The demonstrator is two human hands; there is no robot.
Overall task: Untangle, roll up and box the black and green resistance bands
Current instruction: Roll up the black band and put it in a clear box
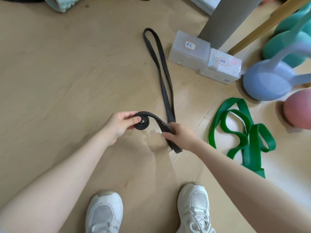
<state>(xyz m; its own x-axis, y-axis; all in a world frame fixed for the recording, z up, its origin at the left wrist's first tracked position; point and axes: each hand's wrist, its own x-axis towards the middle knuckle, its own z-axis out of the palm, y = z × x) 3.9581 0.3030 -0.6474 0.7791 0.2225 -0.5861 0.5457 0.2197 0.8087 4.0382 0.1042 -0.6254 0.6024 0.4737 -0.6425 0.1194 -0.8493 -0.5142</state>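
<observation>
The black resistance band (pixel 161 71) lies stretched out on the wooden floor, its far loop pointing away from me. Its near end is wound into a small coil, which my left hand (pixel 120 125) pinches between thumb and fingers. My right hand (pixel 178 135) grips the doubled band just beyond the coil. The green resistance band (pixel 242 132) lies loose and twisted on the floor to the right. Two translucent plastic boxes, one (pixel 188 49) behind the other (pixel 222 68), stand closed with labels on their lids, beyond the band.
A blue kettlebell (pixel 271 81), teal dumbbells (pixel 289 46) and a pink ball (pixel 299 111) crowd the right side. A grey post (pixel 230 19) and a wooden leg (pixel 264 24) rise behind the boxes. A pale foam roller (pixel 62 4) lies top left. My white shoes (pixel 193 207) are below.
</observation>
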